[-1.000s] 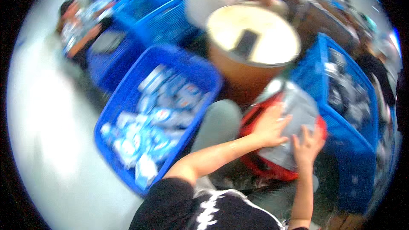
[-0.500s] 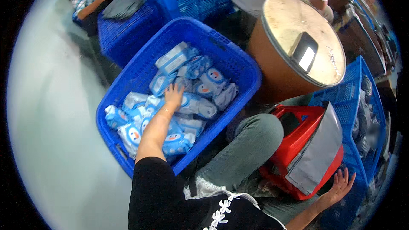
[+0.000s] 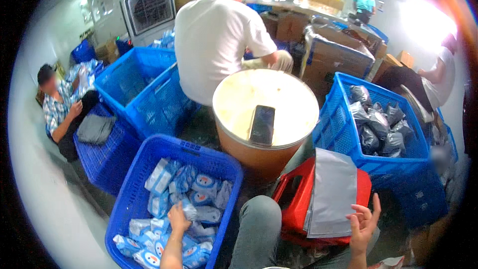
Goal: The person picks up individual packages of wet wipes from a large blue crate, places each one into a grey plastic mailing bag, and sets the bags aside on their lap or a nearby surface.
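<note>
Presently, the left hand [image 3: 178,219] touches one crinkled packet [image 3: 188,210] in one perforated plastic basket [image 3: 199,150] at left; grip cannot be told. The right hand [image 3: 362,225], loosely spread, is near smooth grey sheets [image 3: 332,194] on one red stool [image 3: 298,187].

Packing workshop or warehouse, we judge. Blue basket [image 3: 211,152], wrapped packets [image 3: 205,181] heaped below its edges; rightward, past a red stool [image 3: 295,197] bearing flat grey bags [image 3: 332,189], a crate [image 3: 340,124] of bagged bundles [image 3: 377,124]. Cardboard boxes [image 3: 331,65] behind; co-workers [image 3: 214,50] seated close by.
</note>
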The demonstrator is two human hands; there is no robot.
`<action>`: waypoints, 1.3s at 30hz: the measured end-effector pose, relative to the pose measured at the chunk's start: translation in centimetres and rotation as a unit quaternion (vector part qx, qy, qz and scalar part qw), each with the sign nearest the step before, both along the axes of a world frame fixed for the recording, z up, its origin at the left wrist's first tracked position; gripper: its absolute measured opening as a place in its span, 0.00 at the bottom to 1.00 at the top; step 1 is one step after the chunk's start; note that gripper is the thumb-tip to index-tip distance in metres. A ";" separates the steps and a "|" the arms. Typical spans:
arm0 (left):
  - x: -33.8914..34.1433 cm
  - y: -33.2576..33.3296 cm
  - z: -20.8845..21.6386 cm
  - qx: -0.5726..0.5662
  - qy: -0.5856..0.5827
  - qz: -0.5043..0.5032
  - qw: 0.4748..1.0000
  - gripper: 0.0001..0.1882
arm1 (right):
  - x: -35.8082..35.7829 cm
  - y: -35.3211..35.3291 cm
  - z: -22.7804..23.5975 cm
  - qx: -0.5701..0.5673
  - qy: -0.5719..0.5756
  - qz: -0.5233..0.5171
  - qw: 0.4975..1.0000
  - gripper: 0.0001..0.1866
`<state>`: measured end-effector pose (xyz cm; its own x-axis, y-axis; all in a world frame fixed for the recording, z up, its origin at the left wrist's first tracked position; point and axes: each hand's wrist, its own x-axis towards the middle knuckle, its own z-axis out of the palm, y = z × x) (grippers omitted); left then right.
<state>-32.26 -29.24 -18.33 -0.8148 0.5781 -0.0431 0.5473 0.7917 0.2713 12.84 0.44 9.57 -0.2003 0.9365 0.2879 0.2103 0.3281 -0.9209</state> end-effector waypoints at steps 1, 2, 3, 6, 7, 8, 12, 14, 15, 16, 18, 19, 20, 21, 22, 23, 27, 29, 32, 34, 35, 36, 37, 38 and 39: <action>0.1 -0.3 2.1 0.106 -0.009 0.069 0.992 0.54 | -0.3 -0.2 0.0 -0.046 0.016 0.033 0.998 0.41; -0.5 -1.1 2.3 0.242 0.016 0.106 0.964 0.56 | -1.0 -0.5 0.3 -0.092 0.029 0.070 0.993 0.41; -0.8 -0.2 5.4 0.399 -0.032 0.069 0.914 0.56 | -1.4 -0.9 0.5 -0.138 0.035 0.102 0.985 0.41; 2.7 2.2 18.4 0.537 -0.412 -0.059 0.733 0.49 | -3.1 -2.0 -0.8 -0.137 0.066 0.271 0.950 0.44; 3.7 1.4 19.4 0.501 -0.431 -0.031 0.750 0.47 | -4.6 -2.8 0.3 -0.114 0.048 0.337 0.933 0.46; 4.6 1.3 20.2 0.469 -0.506 -0.107 0.716 0.46 | -5.5 -3.7 0.1 -0.112 0.082 0.382 0.914 0.48; 13.2 10.7 23.0 0.290 -0.548 -0.396 0.678 0.54 | -5.3 -6.9 1.0 -0.109 0.136 0.446 0.878 0.60; 23.2 17.5 33.5 0.355 -0.562 -0.407 0.626 0.57 | -1.9 -7.1 0.7 -0.194 0.176 0.341 0.903 0.71; 26.4 19.4 34.9 0.367 -0.587 -0.403 0.599 0.58 | 0.4 -6.3 -0.5 -0.185 0.175 0.327 0.910 0.70; 28.7 21.2 34.2 0.354 -0.490 -0.435 0.667 0.56 | 2.5 -5.4 -1.8 -0.176 0.172 0.313 0.917 0.69; 33.8 23.7 33.0 0.320 -0.370 -0.474 0.732 0.54 | 6.7 -4.4 -5.8 -0.163 0.175 0.226 0.944 0.66; 36.3 24.5 32.4 0.298 -0.354 -0.484 0.742 0.52 | 9.1 -4.7 -6.8 -0.210 0.223 0.170 0.937 0.63; 38.0 25.5 31.1 0.275 -0.436 -0.510 0.688 0.51 | 11.5 -5.1 -7.8 -0.251 0.273 0.113 0.922 0.61; 39.0 26.4 29.7 0.268 -0.504 -0.531 0.626 0.52 | 14.1 -5.6 -8.4 -0.300 0.306 0.080 0.900 0.57; 40.0 27.5 28.1 0.261 -0.573 -0.526 0.572 0.53 | 16.2 -6.3 -8.4 -0.295 0.354 0.040 0.887 0.54; 38.8 28.3 28.3 0.208 -0.393 -0.613 0.653 0.53 | 18.6 -7.5 -8.3 -0.296 0.391 -0.007 0.871 0.51; 30.7 33.5 24.1 0.085 0.029 -0.606 0.790 0.42 | 26.3 -9.8 -10.5 -0.239 0.489 -0.204 0.814 0.50; 29.0 33.6 23.6 0.038 0.053 -0.647 0.760 0.39 | 27.5 -7.5 -7.9 -0.190 0.561 -0.064 0.803 0.50; 29.1 32.7 21.5 0.034 0.035 -0.628 0.776 0.37 | 27.9 -7.1 -6.9 -0.141 0.601 -0.058 0.785 0.48; 29.6 31.9 21.4 0.037 0.068 -0.599 0.797 0.36 | 28.0 -7.4 -7.6 -0.158 0.571 -0.138 0.793 0.46; 30.0 31.6 21.3 0.033 0.091 -0.573 0.814 0.37 | 28.0 -7.6 -8.3 -0.168 0.548 -0.211 0.792 0.45; 30.4 31.3 21.4 0.028 0.115 -0.544 0.831 0.37 | 28.3 -7.3 -9.0 -0.183 0.465 -0.225 0.836 0.47; 31.0 30.8 21.4 0.023 0.139 -0.514 0.846 0.37 | 28.5 -6.9 -9.7 -0.225 0.381 -0.234 0.866 0.47; 32.2 30.7 21.7 0.085 0.215 -0.477 0.848 0.33 | 27.0 -5.4 -8.5 -0.208 0.326 -0.202 0.900 0.48; 32.6 30.6 21.5 0.129 0.160 -0.505 0.838 0.30 | 24.0 -3.2 -4.0 -0.192 0.335 -0.088 0.918 0.50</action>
